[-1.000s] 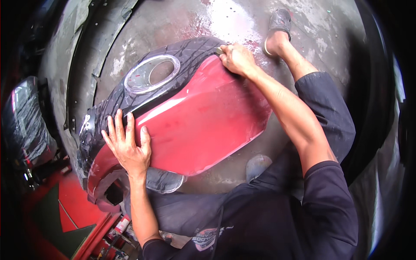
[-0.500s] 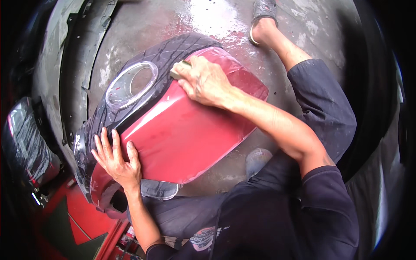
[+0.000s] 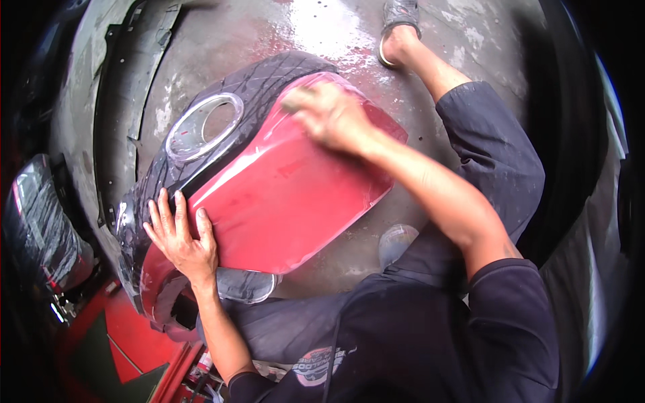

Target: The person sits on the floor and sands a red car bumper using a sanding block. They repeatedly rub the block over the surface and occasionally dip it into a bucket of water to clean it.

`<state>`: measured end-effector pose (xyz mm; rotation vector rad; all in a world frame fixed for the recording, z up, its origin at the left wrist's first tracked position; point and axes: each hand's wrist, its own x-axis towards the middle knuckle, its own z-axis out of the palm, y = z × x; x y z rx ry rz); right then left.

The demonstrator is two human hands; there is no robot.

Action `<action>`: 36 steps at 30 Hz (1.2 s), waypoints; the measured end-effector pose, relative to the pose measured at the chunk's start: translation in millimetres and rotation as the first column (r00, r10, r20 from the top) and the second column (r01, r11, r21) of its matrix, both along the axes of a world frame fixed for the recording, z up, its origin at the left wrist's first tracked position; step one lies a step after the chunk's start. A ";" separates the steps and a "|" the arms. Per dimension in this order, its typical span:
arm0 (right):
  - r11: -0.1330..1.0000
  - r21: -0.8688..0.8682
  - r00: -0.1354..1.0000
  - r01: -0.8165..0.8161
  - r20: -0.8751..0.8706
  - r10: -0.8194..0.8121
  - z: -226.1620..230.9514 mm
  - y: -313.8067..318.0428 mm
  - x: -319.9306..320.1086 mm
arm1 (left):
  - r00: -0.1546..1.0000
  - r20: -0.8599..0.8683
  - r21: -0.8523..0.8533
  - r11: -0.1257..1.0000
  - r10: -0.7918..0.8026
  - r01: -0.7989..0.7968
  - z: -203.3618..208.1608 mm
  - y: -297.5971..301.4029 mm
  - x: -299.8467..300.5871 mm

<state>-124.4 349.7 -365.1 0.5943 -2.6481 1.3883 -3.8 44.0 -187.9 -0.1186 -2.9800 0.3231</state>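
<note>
Head view, red panel: the large glossy panel lies slanted across the middle, in front of the person and between their hands; a pale streak of light runs along its upper left side.
Black section: a dark, streaked part borders the panel's upper left side, with a silver-rimmed ring set in it.
Left hand: palm down at the panel's lower left end, fingers spread wide across the border of red and black, thumb on the red; it grips nothing.
Right hand: blurred, over the panel's upper end, fingers curled around a small block whose outline is smeared; whether the block touches the surface, I cannot tell.
Right leg: stretched toward the top right, with dark trousers and a grey shoe on the grey floor.
Left edge: a bulky thing wrapped in dark film stands above a red sheet.
</note>
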 end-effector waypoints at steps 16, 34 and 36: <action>0.997 0.080 0.985 -0.018 0.172 0.004 -56.9 71.8 -20.0 | 1.000 -0.013 0.021 1.000 -0.022 0.023 2.5 -0.3 -5.2; 0.943 -0.246 0.973 -0.225 -0.004 0.231 35.3 -19.5 32.0 | 1.000 0.009 -0.014 1.000 -0.002 0.002 -0.7 -6.3 7.9; 0.970 -0.185 0.987 -0.159 -0.054 0.151 -7.8 3.8 8.4 | 1.000 0.001 -0.007 1.000 -0.004 0.004 -2.7 -2.4 2.8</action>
